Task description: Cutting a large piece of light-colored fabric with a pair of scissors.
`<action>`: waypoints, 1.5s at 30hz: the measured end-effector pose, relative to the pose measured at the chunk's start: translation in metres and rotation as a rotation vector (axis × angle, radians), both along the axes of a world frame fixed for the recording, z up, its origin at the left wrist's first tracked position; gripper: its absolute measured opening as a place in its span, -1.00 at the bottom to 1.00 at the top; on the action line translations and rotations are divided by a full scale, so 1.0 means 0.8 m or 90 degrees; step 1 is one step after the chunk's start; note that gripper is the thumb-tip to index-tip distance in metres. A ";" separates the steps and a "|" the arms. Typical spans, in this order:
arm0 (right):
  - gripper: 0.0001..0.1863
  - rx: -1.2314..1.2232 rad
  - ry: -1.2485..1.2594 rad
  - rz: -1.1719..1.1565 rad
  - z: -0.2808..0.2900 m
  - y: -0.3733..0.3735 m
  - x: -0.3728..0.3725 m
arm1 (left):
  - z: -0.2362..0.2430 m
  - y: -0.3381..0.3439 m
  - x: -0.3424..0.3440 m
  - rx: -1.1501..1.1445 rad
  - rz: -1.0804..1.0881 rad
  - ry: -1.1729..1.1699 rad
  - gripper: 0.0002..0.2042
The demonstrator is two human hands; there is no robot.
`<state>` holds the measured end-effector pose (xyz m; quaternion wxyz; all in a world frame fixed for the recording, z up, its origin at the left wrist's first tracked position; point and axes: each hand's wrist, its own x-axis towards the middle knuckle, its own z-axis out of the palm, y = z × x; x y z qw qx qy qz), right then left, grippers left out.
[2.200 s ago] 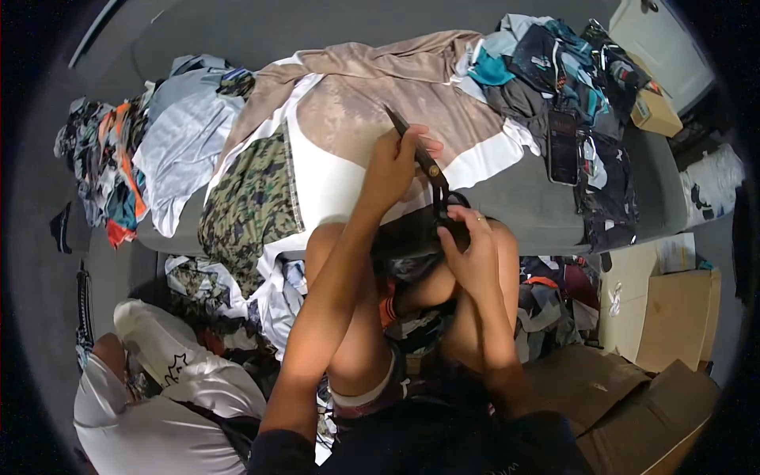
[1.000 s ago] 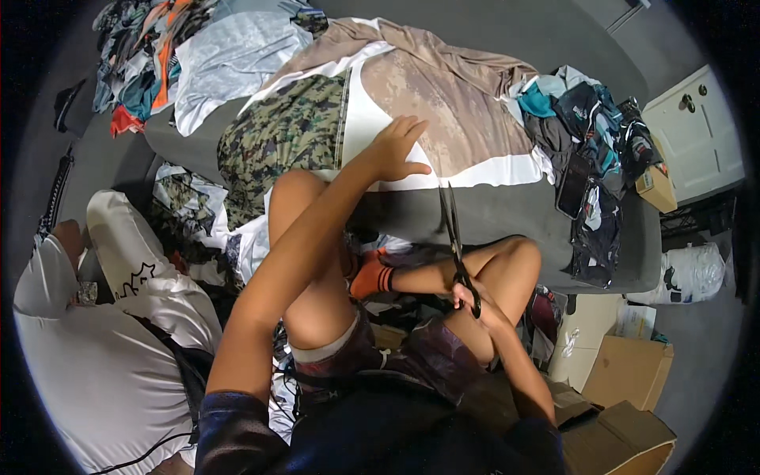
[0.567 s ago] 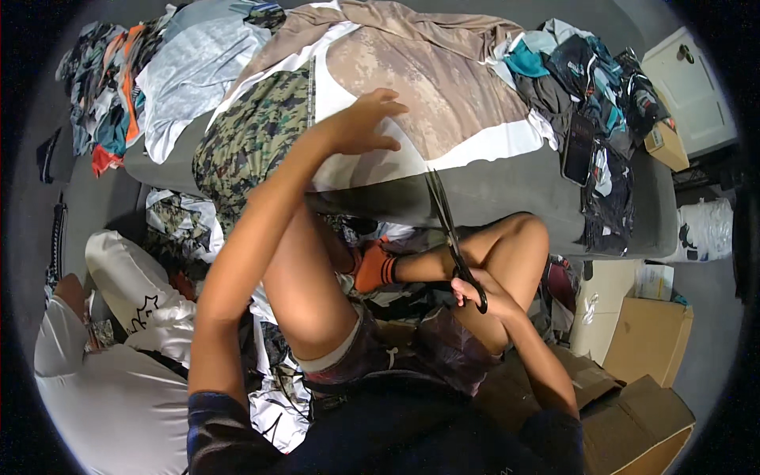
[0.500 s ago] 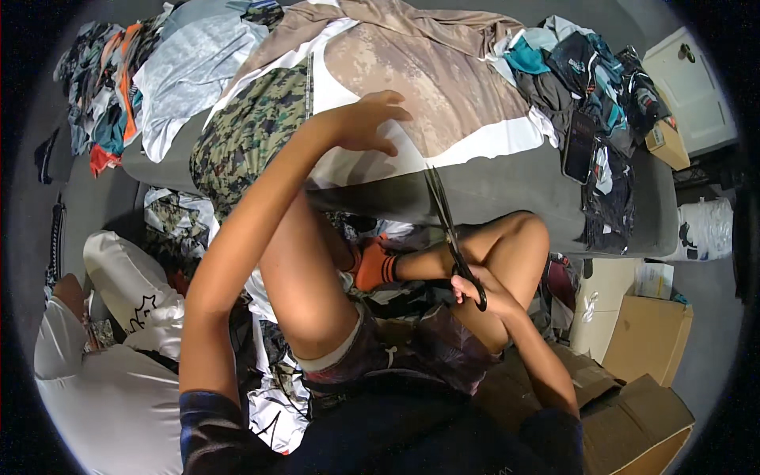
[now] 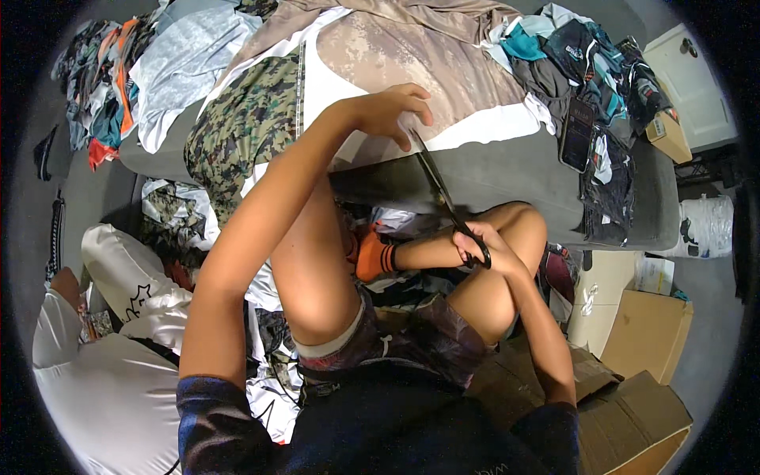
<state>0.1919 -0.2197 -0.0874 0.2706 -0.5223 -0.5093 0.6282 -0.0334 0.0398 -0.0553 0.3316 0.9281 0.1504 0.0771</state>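
Observation:
Long dark scissors [image 5: 433,174] are in my right hand [image 5: 480,244], whose fingers wrap round the handles near my raised knee. Their blades point up and away, with the tips by the white border of a brown mottled fabric [image 5: 396,55] spread over a grey couch. My left hand [image 5: 393,115] is over that white border, just left of the blade tips. Its fingers are curved and apart from the thumb, with the white cloth seen between them. A green camouflage fabric piece [image 5: 252,111] lies left of it, hanging over the couch's front.
Piled garments [image 5: 574,59] and a phone [image 5: 576,134] lie on the couch [image 5: 491,178] at right. More clothes [image 5: 186,67] lie at left. Cardboard boxes [image 5: 645,328] stand at lower right. Another person in white [image 5: 111,396] sits at lower left. Fabric scraps [image 5: 273,396] surround my legs.
Both hands have shifted: the right has lifted the scissors up and away from me, and the left has moved slightly right and up. The blade tips now sit nearer my left thumb.

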 end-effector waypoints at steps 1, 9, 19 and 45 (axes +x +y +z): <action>-0.72 -0.008 0.010 0.000 0.003 0.001 0.000 | -0.002 -0.003 0.002 0.018 0.007 0.002 -0.44; -0.73 -0.007 0.046 -0.032 0.002 -0.007 -0.009 | -0.026 -0.002 -0.016 0.110 0.002 -0.003 -0.29; -0.69 0.068 -0.033 -0.067 -0.004 0.001 -0.018 | -0.013 -0.009 -0.016 0.108 0.026 0.125 -0.16; -0.55 0.072 -0.084 -0.089 -0.002 0.007 -0.013 | -0.021 -0.004 -0.016 0.144 0.017 0.094 -0.10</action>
